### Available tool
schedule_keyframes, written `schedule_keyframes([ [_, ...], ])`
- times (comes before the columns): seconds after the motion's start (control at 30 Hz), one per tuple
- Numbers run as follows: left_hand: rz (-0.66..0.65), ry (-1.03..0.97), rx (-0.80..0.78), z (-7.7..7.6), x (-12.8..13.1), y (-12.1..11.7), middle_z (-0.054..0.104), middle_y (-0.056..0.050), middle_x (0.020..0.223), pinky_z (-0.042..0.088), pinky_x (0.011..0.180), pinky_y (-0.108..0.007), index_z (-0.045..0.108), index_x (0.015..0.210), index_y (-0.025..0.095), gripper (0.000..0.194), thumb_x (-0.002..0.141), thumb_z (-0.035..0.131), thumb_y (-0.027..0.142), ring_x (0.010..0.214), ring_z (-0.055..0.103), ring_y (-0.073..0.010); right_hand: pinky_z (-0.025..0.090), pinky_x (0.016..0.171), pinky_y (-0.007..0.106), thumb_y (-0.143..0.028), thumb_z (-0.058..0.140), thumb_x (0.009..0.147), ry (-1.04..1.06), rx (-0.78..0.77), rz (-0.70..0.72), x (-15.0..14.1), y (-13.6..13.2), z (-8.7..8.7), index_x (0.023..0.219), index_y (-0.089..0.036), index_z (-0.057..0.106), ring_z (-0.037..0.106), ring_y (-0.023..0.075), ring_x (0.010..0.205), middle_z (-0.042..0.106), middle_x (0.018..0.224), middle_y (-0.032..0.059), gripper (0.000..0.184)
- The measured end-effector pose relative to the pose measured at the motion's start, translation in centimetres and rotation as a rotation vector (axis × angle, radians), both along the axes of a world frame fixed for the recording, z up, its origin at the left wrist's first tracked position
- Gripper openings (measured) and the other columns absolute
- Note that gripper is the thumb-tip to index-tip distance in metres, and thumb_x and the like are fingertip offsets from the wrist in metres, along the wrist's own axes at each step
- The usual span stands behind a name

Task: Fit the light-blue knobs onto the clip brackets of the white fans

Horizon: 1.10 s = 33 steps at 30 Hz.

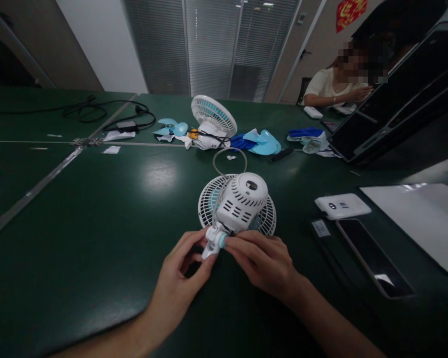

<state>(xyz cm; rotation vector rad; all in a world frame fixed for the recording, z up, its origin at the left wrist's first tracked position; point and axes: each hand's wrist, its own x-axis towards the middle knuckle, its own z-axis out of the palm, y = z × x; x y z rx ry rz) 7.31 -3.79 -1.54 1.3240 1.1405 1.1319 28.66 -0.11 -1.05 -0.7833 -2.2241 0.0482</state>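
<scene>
Pinching tight, the left hand [182,268] holds the white stem [210,246] of the fan [242,204], and the right hand [271,258] pinches the small blue knob [222,240] on its side. The fan lies face down on the green table [134,209]. Its round front could rock if the knob gets a hard twist. Fingers might slip off such a little knob. The thin cord [247,161] loops behind and could snag if the fan turns.
</scene>
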Motion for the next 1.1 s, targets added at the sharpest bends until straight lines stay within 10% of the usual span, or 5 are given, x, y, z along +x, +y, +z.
schedule_keyframes([
  [0.3, -0.022, 0.103, 0.092, -0.8, 0.4, 0.1, 0.065, -0.003, 0.109, 0.057, 0.082, -0.029, 0.059, 0.127, 0.031, 0.033, 0.095, 0.064, 0.023, 0.099, 0.065, -0.0192, 0.047, 0.060, 0.024, -0.019, 0.063, 0.098, 0.047, -0.022, -0.060, -0.7, 0.2, -0.2, 0.091, -0.020, 0.065, 0.066, 0.0108, 0.069, 0.071, 0.082, 0.0008, 0.008],
  [0.47, -0.086, 0.225, 0.245, -0.4, 0.2, 0.7, 0.063, -0.006, 0.122, 0.058, 0.089, -0.036, 0.031, 0.152, 0.034, 0.069, 0.093, 0.059, 0.013, 0.099, 0.067, -0.0197, 0.049, 0.063, 0.025, -0.024, 0.058, 0.100, 0.149, -0.080, -0.097, -0.7, 0.1, -0.7, 0.088, -0.021, 0.065, 0.064, 0.0121, 0.067, 0.068, 0.077, 0.0002, 0.015],
  [0.57, -0.122, 0.372, 0.381, 0.3, -0.8, 2.1, 0.064, -0.006, 0.125, 0.050, 0.101, -0.045, 0.055, 0.138, 0.030, 0.051, 0.091, 0.059, 0.010, 0.108, 0.063, -0.0230, 0.050, 0.062, 0.026, -0.026, 0.049, 0.105, 0.267, -0.111, -0.195, -0.1, 0.2, -1.3, 0.094, -0.020, 0.066, 0.063, 0.0122, 0.064, 0.067, 0.075, 0.0002, 0.021],
  [0.87, -0.049, 0.667, 0.589, 0.8, -5.5, 4.0, 0.066, -0.010, 0.127, 0.059, 0.091, -0.047, 0.062, 0.127, 0.018, 0.033, 0.097, 0.065, 0.033, 0.106, 0.068, -0.0251, 0.058, 0.087, 0.040, -0.038, 0.061, 0.101, 0.329, -0.144, -0.309, 1.5, 2.1, -3.6, 0.122, -0.018, 0.062, 0.066, 0.0201, 0.101, 0.064, 0.122, 0.0079, 0.029],
  [1.1, 0.242, 0.862, 0.540, 0.5, -13.2, 3.1, 0.066, -0.010, 0.128, 0.059, 0.089, -0.046, 0.062, 0.128, 0.018, 0.035, 0.097, 0.065, 0.033, 0.106, 0.069, -0.0254, 0.057, 0.092, 0.042, -0.038, 0.061, 0.100, 0.229, -0.160, -0.297, 1.6, 2.3, -4.0, 0.125, -0.019, 0.061, 0.065, 0.0219, 0.107, 0.062, 0.128, 0.0087, 0.031],
])
